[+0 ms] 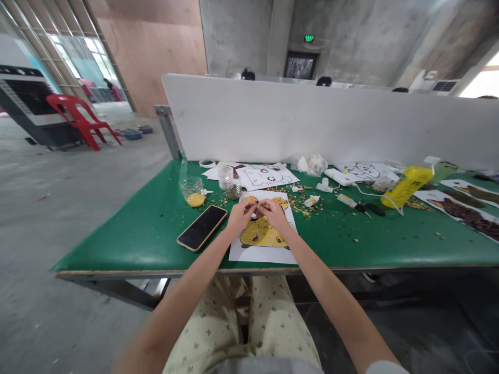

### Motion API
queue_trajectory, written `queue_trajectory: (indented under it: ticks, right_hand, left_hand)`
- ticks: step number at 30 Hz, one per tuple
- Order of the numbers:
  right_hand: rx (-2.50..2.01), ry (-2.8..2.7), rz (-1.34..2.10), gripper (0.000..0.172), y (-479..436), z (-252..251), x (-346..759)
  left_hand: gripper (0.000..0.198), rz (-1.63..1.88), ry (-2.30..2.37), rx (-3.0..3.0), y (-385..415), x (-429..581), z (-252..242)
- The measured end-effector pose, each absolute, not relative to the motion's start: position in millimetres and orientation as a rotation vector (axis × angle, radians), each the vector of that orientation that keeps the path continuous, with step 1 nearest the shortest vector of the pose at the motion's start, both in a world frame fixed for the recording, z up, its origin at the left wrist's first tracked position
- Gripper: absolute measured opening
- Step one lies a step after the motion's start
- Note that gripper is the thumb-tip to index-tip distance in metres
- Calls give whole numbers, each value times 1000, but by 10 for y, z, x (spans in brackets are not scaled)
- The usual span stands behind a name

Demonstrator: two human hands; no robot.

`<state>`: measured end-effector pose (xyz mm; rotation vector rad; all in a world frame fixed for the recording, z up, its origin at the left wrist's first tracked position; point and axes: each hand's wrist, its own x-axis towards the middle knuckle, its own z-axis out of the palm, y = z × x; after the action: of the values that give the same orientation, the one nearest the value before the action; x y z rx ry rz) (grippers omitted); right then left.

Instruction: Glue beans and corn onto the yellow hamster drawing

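Both my hands meet over a paper sheet (262,253) that bears a yellow cartoon-animal picture (262,234) on the green table (132,234). My left hand (239,217) has its fingers pinched together, and my right hand (274,214) is pinched too. The fingertips touch around a small white thing too small to name. Loose grains lie scattered just behind the sheet.
A black phone (201,227) lies left of the sheet. A plastic bag with yellow grain (193,191), a clear jar (230,183), line drawings (265,175), a yellow bottle (405,186), scissors (368,209) and a white partition (312,122) stand behind. A red chair (80,119) is far left.
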<state>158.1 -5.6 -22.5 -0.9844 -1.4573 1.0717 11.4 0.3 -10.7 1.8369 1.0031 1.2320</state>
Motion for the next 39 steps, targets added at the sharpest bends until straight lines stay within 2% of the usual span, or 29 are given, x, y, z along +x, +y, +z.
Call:
queue_trajectory:
  ticks: [12, 26, 39]
  right_hand:
    - [-1060, -1521, 932, 18, -55, -285, 1576]
    - [-1117, -1604, 756, 17, -111, -249, 1562]
    - [-988, -1592, 885, 17, -148, -154, 1513]
  left_hand:
    - [25, 1160, 992, 1628, 64, 90, -96]
    - [13, 1163, 1053, 1694, 28, 77, -80]
    - [21, 1047, 932, 1424, 56, -9, -73]
